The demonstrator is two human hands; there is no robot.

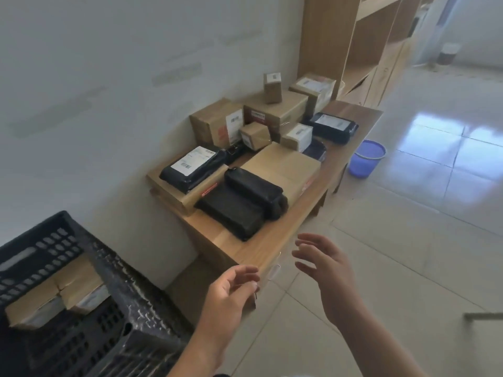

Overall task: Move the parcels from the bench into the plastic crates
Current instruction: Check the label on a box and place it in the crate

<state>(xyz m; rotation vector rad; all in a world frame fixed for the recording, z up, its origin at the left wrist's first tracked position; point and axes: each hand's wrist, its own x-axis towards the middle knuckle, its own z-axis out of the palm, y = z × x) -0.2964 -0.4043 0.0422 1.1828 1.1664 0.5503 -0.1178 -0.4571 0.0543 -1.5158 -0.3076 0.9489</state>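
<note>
A wooden bench [245, 248] along the wall carries several parcels. Nearest me lie two black bagged parcels [239, 210], one stacked on the other, beside a flat brown box [285, 165]. Another black bag with a white label [190, 165] rests on a flat carton. Brown boxes [215, 122] stand further back. A black plastic crate [89, 268] at lower left holds a brown carton [54, 292]. My left hand [228, 292] and my right hand [324, 265] hover empty over the bench's near end, fingers relaxed.
A blue plastic bin [366, 159] stands on the tiled floor right of the bench. Wooden shelving [362, 50] rises behind the bench's far end. A white wall runs along the left. Pale tiles cover the floor on the right.
</note>
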